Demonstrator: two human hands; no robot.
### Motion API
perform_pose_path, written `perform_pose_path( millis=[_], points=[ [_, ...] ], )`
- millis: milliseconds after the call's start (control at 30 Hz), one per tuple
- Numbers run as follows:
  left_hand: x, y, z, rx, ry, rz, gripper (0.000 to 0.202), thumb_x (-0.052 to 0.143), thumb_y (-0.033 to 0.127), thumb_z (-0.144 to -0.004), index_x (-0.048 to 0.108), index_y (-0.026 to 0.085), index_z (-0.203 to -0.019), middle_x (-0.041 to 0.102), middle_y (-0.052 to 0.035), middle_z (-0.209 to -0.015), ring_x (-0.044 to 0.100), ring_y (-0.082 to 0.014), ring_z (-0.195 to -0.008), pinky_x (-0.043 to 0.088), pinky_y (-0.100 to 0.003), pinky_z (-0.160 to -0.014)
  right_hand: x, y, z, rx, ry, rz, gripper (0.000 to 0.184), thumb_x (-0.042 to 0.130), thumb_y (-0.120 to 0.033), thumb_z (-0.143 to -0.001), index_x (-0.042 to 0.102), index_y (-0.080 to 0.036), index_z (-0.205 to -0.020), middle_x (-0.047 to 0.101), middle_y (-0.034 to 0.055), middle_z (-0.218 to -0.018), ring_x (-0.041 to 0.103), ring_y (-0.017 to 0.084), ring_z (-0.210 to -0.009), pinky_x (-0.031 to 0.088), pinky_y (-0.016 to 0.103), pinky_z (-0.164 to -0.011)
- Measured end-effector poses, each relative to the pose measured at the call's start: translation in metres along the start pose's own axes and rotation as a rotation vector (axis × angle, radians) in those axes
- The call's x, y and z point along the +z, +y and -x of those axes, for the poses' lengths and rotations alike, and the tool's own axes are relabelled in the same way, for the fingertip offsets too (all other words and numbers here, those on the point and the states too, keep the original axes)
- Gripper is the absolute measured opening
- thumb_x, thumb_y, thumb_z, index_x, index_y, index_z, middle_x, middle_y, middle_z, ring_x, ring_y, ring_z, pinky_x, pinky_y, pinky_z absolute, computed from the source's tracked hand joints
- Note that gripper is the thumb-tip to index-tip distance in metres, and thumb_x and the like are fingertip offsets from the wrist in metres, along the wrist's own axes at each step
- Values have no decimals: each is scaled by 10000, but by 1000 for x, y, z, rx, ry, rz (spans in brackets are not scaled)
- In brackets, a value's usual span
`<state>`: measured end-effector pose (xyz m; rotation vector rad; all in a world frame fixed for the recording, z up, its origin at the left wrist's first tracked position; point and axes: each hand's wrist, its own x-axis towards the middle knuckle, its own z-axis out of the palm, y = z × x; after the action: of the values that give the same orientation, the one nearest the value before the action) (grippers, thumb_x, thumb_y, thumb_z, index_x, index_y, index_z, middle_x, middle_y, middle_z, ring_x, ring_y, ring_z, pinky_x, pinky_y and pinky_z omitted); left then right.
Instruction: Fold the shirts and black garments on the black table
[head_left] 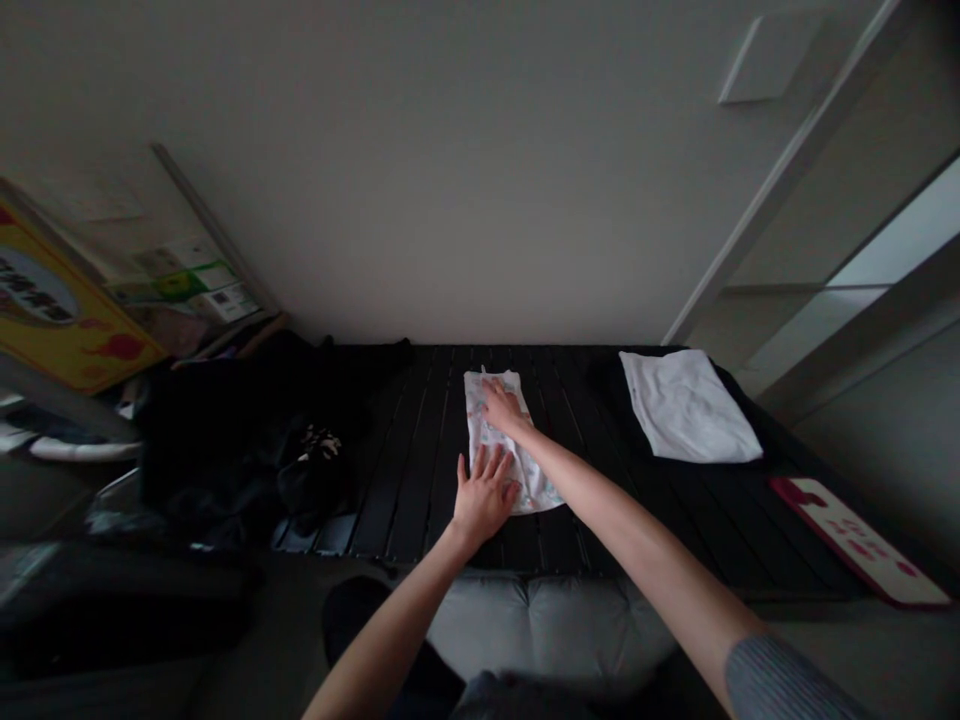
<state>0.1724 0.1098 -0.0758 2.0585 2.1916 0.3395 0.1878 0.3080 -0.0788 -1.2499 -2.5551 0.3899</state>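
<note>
A small white cloth with a pale coloured print [501,438] lies folded in a long strip on the black slatted table [420,440]. My left hand [484,494] rests flat on its near end, fingers stretched out. My right hand [502,405] presses flat on its far end, fingers together and extended. Neither hand grips anything.
A folded plain white cloth [686,405] lies at the table's right. A heap of dark clothing [247,440] covers the left side. A red-and-white flat sign [855,540] lies at the right front edge. A yellow box [60,310] leans at far left. A grey cushion [540,625] is below.
</note>
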Motion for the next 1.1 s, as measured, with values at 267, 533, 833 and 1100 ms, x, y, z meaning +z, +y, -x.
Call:
perform_pose_path(
  millis=[267,533,833,1100],
  points=[
    [1,-1,1,13,25,15,529,310,463,-961,361,295,-1460,311,-23,-1570,172,-282,-1476,125,-642,-1168,-28,39,56,-143,222,-197,391,398,-218,-932,579,-174,-1275,530,109,-1346,497,196,-1254,386,298,-1058],
    [2,1,2,1,28,6,524,312,471,-960,364,308,-1455,316,-21,-1569,184,-273,-1473,114,-618,-1178,-38,81,136,201,-16,-13,344,601,-359,-837,651,-187,-1131,676,97,-1083,550,273,-1066,420,346,-878],
    [4,4,2,0,17,-34,518,316,457,-965,364,291,-1453,337,-18,-1558,215,-285,-1463,167,-660,-1151,-66,54,165,-4,13,-101,106,570,-144,-785,606,-169,-882,625,71,-939,572,193,-917,415,289,-837],
    [-16,-1,45,81,-4,-44,507,333,432,-973,373,259,-1448,366,-77,-1540,288,-281,-1436,107,-703,-1137,-74,35,215,-360,-315,-183,389,644,-332,-785,591,-173,-1136,531,125,-1363,461,249,-1286,302,417,-1117]
  ],
)
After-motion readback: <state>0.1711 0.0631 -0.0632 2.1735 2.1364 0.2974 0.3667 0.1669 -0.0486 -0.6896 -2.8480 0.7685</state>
